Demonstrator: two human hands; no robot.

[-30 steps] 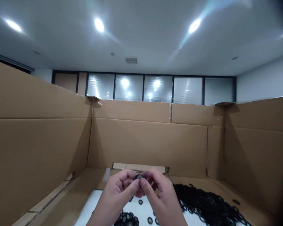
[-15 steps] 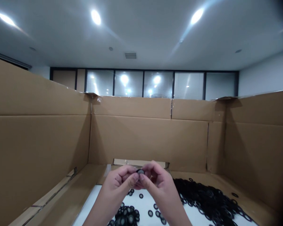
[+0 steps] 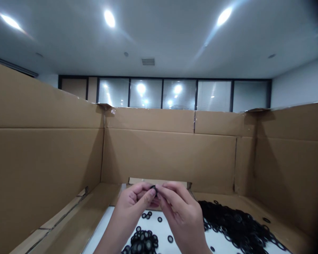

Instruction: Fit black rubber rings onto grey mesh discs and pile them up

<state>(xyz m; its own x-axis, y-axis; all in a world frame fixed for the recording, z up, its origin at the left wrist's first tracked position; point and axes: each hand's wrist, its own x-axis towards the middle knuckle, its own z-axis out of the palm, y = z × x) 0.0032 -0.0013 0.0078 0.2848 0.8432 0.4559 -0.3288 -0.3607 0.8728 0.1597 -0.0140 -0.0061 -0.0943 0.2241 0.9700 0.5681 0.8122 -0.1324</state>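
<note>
The left hand [image 3: 135,201] and right hand [image 3: 178,211] pinch a black ring [image 3: 154,188], their fingertips hiding most of it. Below lie loose rings [image 3: 143,243] on a white surface [image 3: 161,233]; a heap [image 3: 235,222] at right runs out of frame.

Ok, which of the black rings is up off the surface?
The one pinched between the left hand and right hand, above the white surface. All others lie down, in the large heap, the small cluster, or scattered singly.

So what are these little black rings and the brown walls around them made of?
The held black ring, like the piled ones, looks like matte rubber by its dull surface, though plastic is possible. The brown walls look like plain cardboard, with creases and taped seams.
</note>
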